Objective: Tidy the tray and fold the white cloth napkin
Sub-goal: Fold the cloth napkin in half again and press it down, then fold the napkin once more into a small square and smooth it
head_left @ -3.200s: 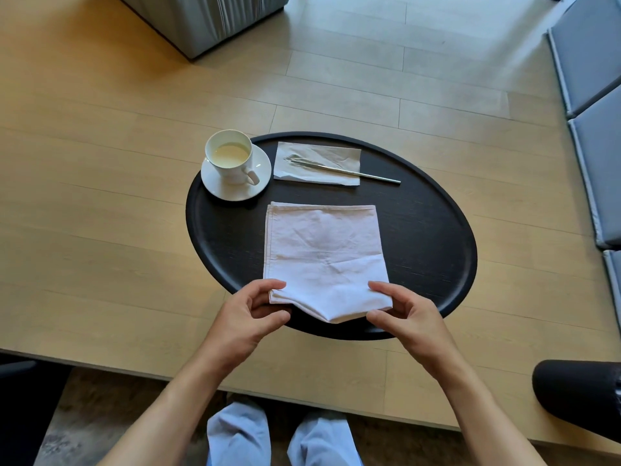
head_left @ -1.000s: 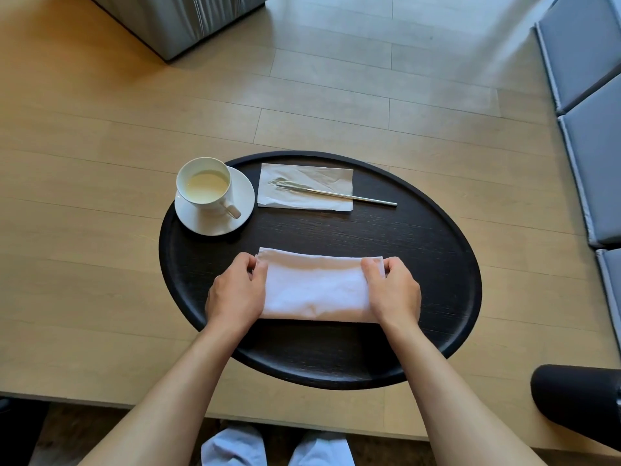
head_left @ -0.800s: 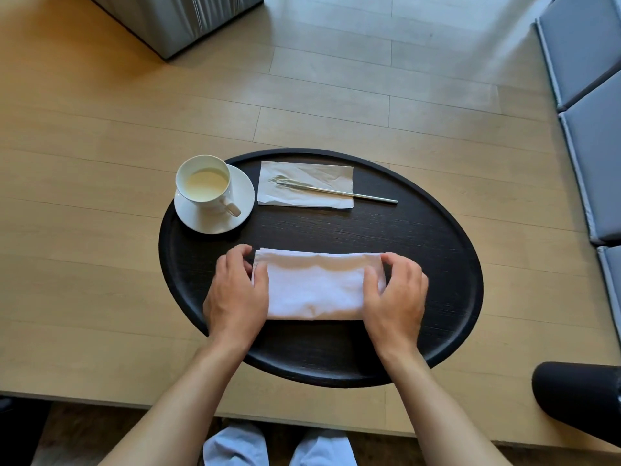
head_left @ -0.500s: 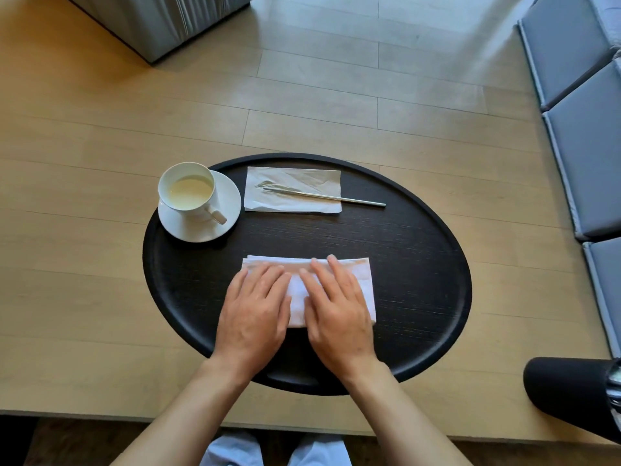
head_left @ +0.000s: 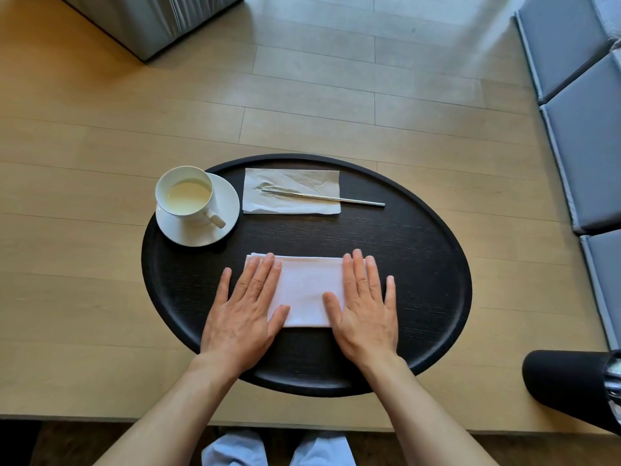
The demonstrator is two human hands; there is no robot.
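The white cloth napkin [head_left: 307, 290] lies as a folded strip on the black oval tray [head_left: 433, 274], in the half of the tray nearer the counter's [head_left: 84, 280] front edge. Its long axis runs side to side, parallel to that front edge. The left hand [head_left: 243, 311] lies flat on the strip's left end and the right hand [head_left: 364, 307] flat on its right end, fingers spread and pointing toward the far edge; neither grip closes on anything, both palms simply pressing the cloth down. A bare stretch of napkin shows between the two hands.

Because the strip runs left to right with one hand on each short end, the next fold would most likely bring one end across to the other, and either hand is equally near for that.

Toward the tray's far edge sit a cup [head_left: 184, 195] on its saucer [head_left: 215, 235] at the left, and a paper napkin [head_left: 302, 178] with a metal utensil [head_left: 322, 197] lying across it.
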